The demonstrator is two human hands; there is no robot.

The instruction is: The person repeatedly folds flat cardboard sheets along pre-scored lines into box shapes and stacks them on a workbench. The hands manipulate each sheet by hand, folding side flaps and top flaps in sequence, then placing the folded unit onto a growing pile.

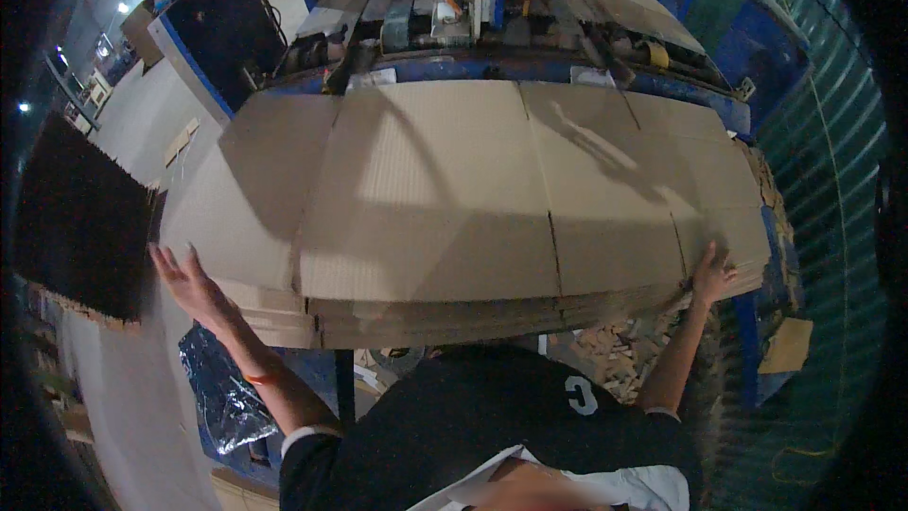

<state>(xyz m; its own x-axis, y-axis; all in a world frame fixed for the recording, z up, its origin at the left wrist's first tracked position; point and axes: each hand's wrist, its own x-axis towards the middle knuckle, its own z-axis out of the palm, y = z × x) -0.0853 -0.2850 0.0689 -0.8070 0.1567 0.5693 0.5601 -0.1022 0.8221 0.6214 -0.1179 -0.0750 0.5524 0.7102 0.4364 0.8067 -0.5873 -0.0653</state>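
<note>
Cardboard sheets [426,246] lie in a flat stack across the middle of the frame, their layered edges showing along the near side. Dark slits cut into the top sheet from its near and far edges, and shadows fall over its upper part.

The left hand [196,295] is at the stack's left near corner, open, with the fingers spread and pointing up; it grasps nothing, and whether it touches the cardboard I cannot tell. An orange band [260,379] circles that wrist. The right hand [713,274] is at the right near corner, fingers partly bent against the edge; it is blurred, so I cannot tell whether it grips any sheet.

Beyond the stack, at the top of the frame, stands a blue machine [497,66] with rollers. A dark pile [80,218] with ragged edges fills the far left, above a clear plastic bag [232,397] at lower left. Cardboard scraps [615,360] litter the floor at lower right, near a green ridged wall [823,246].
</note>
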